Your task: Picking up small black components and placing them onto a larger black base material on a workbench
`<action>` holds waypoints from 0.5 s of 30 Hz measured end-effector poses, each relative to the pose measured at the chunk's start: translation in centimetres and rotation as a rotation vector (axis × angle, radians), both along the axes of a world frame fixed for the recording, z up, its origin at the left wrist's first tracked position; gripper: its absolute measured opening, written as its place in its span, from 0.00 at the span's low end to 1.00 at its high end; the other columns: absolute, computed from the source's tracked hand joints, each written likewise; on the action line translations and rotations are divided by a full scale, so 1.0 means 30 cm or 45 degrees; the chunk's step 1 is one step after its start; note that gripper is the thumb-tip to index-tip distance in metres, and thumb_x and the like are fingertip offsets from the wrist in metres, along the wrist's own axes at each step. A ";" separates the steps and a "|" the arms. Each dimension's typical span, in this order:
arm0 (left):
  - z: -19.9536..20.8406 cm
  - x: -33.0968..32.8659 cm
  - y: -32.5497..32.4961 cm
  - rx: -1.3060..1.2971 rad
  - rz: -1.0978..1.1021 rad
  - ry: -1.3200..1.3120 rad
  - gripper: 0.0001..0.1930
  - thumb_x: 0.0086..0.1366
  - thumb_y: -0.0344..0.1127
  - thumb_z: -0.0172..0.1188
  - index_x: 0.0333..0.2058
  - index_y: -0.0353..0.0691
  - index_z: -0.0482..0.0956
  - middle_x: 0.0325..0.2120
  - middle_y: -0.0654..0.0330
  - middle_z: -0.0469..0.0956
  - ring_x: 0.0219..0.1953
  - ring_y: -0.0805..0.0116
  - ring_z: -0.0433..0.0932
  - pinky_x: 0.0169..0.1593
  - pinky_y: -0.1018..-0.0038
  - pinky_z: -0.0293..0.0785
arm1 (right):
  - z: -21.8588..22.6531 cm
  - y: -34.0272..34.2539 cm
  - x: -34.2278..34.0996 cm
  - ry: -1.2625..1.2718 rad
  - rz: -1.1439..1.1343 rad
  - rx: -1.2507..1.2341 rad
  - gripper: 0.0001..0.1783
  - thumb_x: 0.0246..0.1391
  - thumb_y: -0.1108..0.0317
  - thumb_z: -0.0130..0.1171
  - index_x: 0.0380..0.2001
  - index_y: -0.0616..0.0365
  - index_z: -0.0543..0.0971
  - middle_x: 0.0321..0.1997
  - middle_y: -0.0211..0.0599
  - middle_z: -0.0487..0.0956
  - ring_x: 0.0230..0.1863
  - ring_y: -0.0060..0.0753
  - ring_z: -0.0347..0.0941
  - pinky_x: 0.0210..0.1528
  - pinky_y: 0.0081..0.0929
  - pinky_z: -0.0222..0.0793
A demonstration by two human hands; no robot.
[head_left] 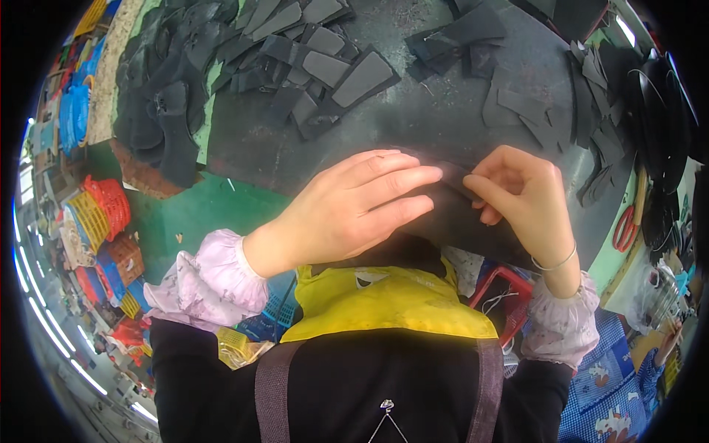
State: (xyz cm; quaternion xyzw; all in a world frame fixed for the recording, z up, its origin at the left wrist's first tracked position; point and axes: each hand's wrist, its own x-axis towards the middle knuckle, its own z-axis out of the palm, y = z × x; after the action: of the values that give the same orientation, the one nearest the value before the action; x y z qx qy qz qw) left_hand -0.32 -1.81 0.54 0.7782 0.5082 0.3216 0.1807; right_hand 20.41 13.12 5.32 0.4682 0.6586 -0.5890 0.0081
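My left hand (360,201) lies palm down over the near part of the dark tabletop, its fingers stretched out toward the right. Between the hands is a dark flat piece (453,181), hard to tell apart from the black surface under it. At its right end, the thumb and forefinger of my right hand (521,193) are pinched together on it, the other fingers curled. How much of the piece lies beneath my left hand is hidden.
Cut black pieces (325,66) are heaped at the far middle, beside a pile of larger curved black pieces (166,111). Thin dark pieces (528,111) lie at the far right. Red-handled scissors (626,227) hang at the right edge. A red basket (509,292) stands below the table.
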 end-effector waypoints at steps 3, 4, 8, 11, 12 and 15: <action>-0.002 0.001 -0.003 0.001 0.007 0.049 0.20 0.55 0.26 0.66 0.49 0.42 0.81 0.57 0.56 0.77 0.57 0.52 0.77 0.61 0.59 0.76 | -0.003 0.017 0.001 0.022 0.010 -0.058 0.06 0.59 0.72 0.67 0.32 0.65 0.83 0.22 0.32 0.83 0.21 0.16 0.78 0.25 0.14 0.72; 0.000 0.001 -0.005 -0.012 0.011 0.042 0.20 0.55 0.26 0.66 0.49 0.42 0.81 0.58 0.56 0.76 0.57 0.52 0.77 0.61 0.58 0.76 | -0.004 0.022 0.005 0.031 0.005 -0.114 0.06 0.59 0.72 0.67 0.32 0.65 0.83 0.23 0.32 0.83 0.22 0.16 0.78 0.25 0.14 0.73; -0.009 0.011 -0.013 -0.031 0.037 0.006 0.21 0.55 0.27 0.67 0.50 0.42 0.81 0.60 0.57 0.75 0.59 0.52 0.76 0.62 0.58 0.75 | -0.014 0.023 0.023 0.079 -0.004 -0.147 0.06 0.60 0.72 0.67 0.33 0.65 0.83 0.24 0.32 0.84 0.22 0.16 0.78 0.25 0.14 0.73; 0.012 0.023 0.005 -0.013 0.022 0.088 0.24 0.54 0.28 0.69 0.52 0.43 0.80 0.57 0.56 0.76 0.58 0.52 0.75 0.61 0.59 0.73 | -0.009 0.002 0.008 0.071 -0.048 -0.089 0.06 0.58 0.72 0.68 0.31 0.64 0.83 0.22 0.34 0.83 0.20 0.18 0.78 0.24 0.17 0.71; 0.013 0.032 0.006 -0.011 0.016 0.089 0.24 0.54 0.28 0.69 0.52 0.43 0.80 0.57 0.56 0.76 0.58 0.52 0.75 0.61 0.59 0.73 | -0.007 -0.008 0.002 -0.018 0.047 0.100 0.06 0.56 0.72 0.69 0.30 0.62 0.81 0.22 0.34 0.82 0.20 0.22 0.78 0.25 0.20 0.71; 0.013 0.045 0.009 0.030 0.082 0.219 0.27 0.53 0.30 0.70 0.54 0.43 0.79 0.54 0.56 0.77 0.56 0.54 0.75 0.58 0.60 0.73 | -0.010 -0.028 0.001 -0.161 0.231 0.694 0.09 0.51 0.73 0.71 0.29 0.59 0.78 0.23 0.36 0.79 0.22 0.30 0.78 0.27 0.27 0.72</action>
State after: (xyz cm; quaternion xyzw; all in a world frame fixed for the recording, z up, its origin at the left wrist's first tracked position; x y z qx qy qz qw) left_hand 1.04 -1.54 0.92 0.7882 0.5429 0.2653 0.1169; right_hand 20.44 12.29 5.01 0.4281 0.8300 -0.3568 -0.0243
